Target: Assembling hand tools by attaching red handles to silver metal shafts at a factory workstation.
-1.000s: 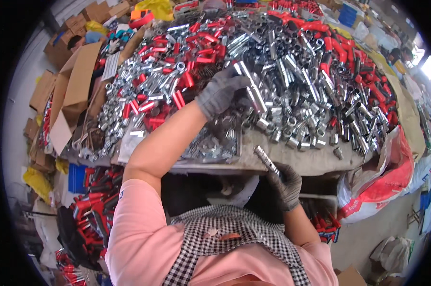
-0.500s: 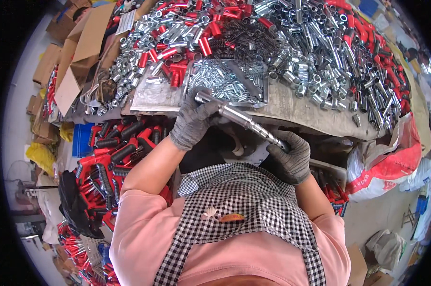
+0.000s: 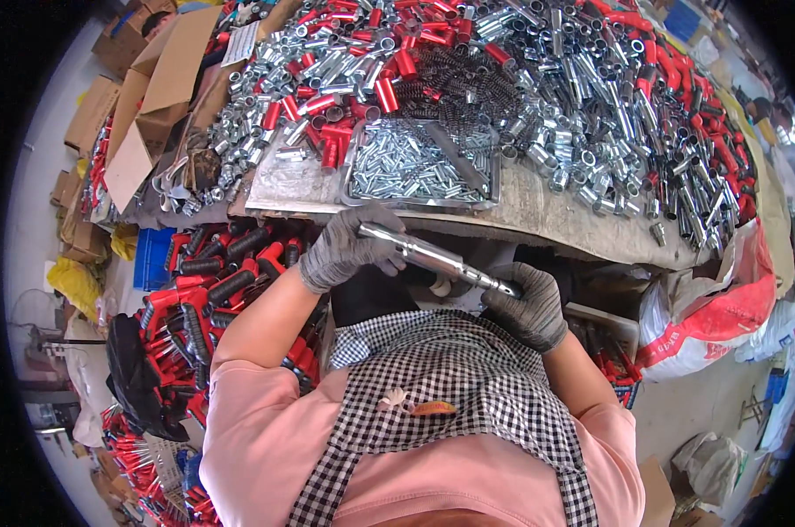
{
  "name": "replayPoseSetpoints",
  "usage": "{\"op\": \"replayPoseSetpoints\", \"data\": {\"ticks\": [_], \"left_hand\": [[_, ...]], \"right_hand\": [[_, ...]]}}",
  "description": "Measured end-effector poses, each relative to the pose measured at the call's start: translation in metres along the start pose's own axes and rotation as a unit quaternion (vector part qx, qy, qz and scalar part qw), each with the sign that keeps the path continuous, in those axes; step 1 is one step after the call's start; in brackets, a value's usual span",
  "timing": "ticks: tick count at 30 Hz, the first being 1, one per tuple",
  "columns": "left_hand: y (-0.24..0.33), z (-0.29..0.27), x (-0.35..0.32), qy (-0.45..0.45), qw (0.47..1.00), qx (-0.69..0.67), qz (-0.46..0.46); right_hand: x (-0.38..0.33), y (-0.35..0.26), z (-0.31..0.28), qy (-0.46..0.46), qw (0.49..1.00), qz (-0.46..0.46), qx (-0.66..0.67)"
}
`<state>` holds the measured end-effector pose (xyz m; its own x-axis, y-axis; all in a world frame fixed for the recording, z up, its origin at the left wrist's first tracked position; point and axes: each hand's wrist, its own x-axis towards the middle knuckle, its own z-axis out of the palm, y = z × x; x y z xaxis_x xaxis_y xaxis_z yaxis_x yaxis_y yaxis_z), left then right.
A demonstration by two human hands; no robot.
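Between my two grey-gloved hands I hold a shiny steel rod-like tool part (image 3: 437, 258), slanting down from left to right in front of the table edge. My left hand (image 3: 348, 246) is wrapped round its thicker, tube-shaped upper end. My right hand (image 3: 529, 307) closes on the narrower lower end, and its fingers cover the tip. Just beyond the hands, on the table, stands a clear tray (image 3: 419, 205) of small silvery pins (image 3: 397, 158). A dark flat bar (image 3: 457, 158) lies across those pins.
Black springs (image 3: 459, 83), red sleeves (image 3: 386, 95) and chrome tubes and sockets (image 3: 582, 158) heap over the table. Red-and-black handled tools (image 3: 213, 272) fill the space at my left. A red-and-white sack (image 3: 705, 312) sits at the right, and cardboard boxes (image 3: 165, 79) stand far left.
Both hands and the steel part have come down toward me, away from the tray. The sleeve covers more of the part's narrow section, so less of the stepped shaft shows.
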<state>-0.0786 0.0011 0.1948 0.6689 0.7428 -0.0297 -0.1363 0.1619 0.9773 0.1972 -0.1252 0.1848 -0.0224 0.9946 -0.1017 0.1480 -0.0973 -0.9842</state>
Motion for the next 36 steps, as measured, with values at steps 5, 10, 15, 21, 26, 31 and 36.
{"op": "replayPoseSetpoints", "data": {"ticks": [5,10,15,21,26,31,36], "left_hand": [[0.015,0.014,0.003,-0.131,0.979,0.142,-0.07],[0.002,0.028,0.014,-0.132,0.963,0.226,0.06],[0.008,0.038,0.028,-0.107,0.98,0.136,-0.098],[0.027,0.005,0.084,-0.085,0.917,0.389,0.027],[0.016,-0.04,0.139,0.059,0.615,0.784,-0.061],[0.0,-0.06,0.151,0.125,0.62,0.774,0.012],[0.015,-0.022,0.103,0.146,0.798,0.571,0.125]], "right_hand": [[0.003,0.013,0.006,-0.046,0.999,-0.008,-0.01],[0.018,-0.004,0.027,-0.052,0.991,-0.06,-0.112],[0.034,0.008,0.037,-0.08,0.99,-0.03,0.109],[0.04,0.012,0.02,-0.089,0.993,-0.009,0.073],[0.036,-0.011,0.0,-0.045,0.998,0.034,0.014],[0.041,-0.015,-0.007,-0.025,0.998,0.045,-0.038],[0.037,-0.005,-0.013,-0.021,0.986,0.017,-0.163]]}}
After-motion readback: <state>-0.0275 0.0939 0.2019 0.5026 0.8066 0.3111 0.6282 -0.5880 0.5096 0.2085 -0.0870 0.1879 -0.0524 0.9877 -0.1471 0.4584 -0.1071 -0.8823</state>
